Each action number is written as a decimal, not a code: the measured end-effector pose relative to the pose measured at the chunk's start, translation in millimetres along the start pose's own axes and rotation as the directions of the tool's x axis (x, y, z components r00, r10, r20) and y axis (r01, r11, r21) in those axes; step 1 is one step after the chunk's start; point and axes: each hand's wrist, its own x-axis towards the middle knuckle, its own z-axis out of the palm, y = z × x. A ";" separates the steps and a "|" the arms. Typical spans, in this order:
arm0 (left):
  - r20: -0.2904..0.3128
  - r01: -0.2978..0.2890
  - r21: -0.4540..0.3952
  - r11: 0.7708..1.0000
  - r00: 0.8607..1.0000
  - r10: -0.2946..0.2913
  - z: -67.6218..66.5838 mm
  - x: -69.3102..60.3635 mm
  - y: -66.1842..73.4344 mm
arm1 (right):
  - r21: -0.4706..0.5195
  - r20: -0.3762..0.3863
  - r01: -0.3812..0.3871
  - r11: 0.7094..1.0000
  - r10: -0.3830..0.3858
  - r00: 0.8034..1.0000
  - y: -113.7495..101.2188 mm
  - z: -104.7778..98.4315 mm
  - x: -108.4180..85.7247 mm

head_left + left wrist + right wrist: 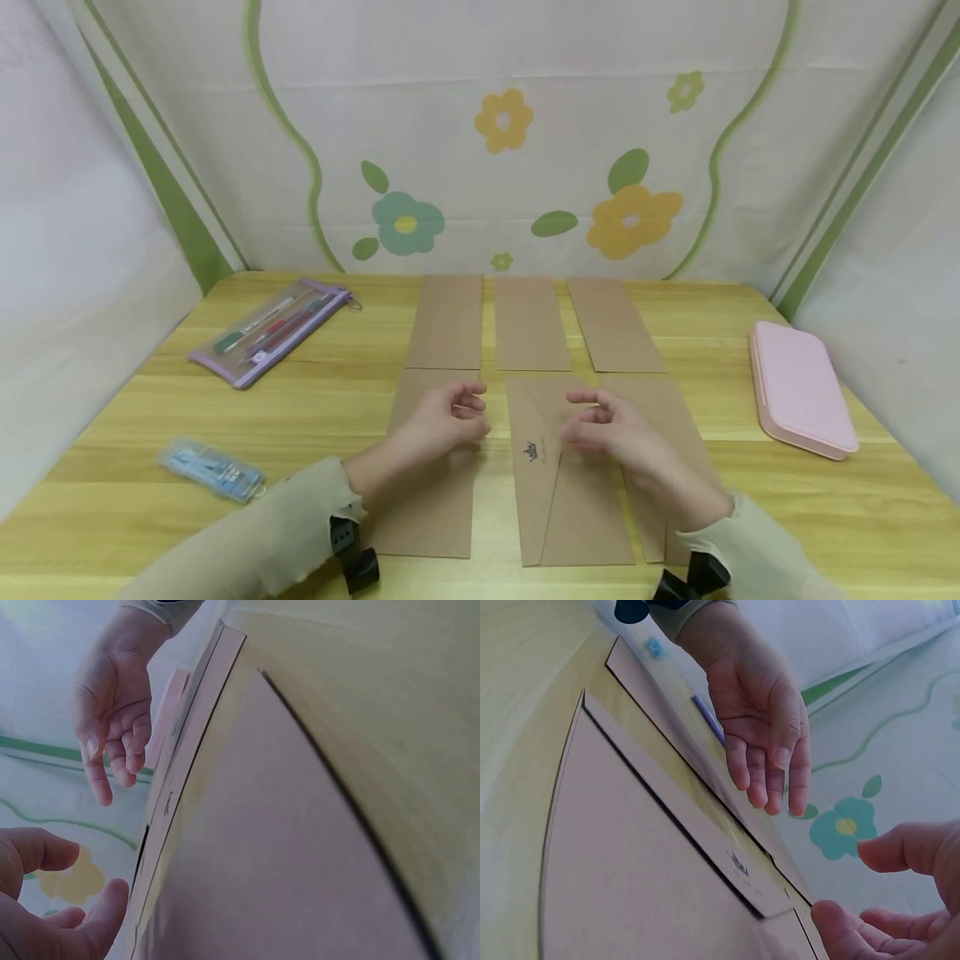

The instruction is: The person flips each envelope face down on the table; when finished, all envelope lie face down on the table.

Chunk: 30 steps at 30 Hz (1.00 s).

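Note:
My left hand (442,421) hovers over the front left brown envelope (427,517), its fingers loosely bent and nothing in them. Over the front middle envelope (592,517), which shows a flap and a small crown print, hangs my right hand (622,433), also holding nothing. The front right envelope (667,408) lies partly under my right forearm. Behind these lie three more brown pieces: left (446,321), middle (531,325) and right (615,325). In the left wrist view, a gap shows between my right hand (120,705) and the envelopes.
A clear pencil pouch with purple edges (273,329) lies at the back left, and a small blue-and-clear case (212,469) nearer the front. A pink case (802,387) is at the right. A white flowered curtain (450,150) stands behind the wooden table (322,417).

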 end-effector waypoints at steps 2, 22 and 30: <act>0.001 0.006 -0.014 1.000 1.000 -0.006 3.9 3.1 -0.5 | -0.008 -0.002 0.015 1.000 -0.015 1.000 2.8 -4.8 -2.6; 0.052 0.045 -0.042 0.998 0.998 -0.043 23.9 17.0 -3.9 | -0.015 -0.006 -0.039 0.999 0.039 0.999 16.5 -24.8 -21.8; 0.072 0.090 -0.144 0.986 0.994 -0.080 27.9 20.0 -2.7 | 0.025 0.027 -0.056 0.998 0.055 0.998 17.2 -25.0 -21.1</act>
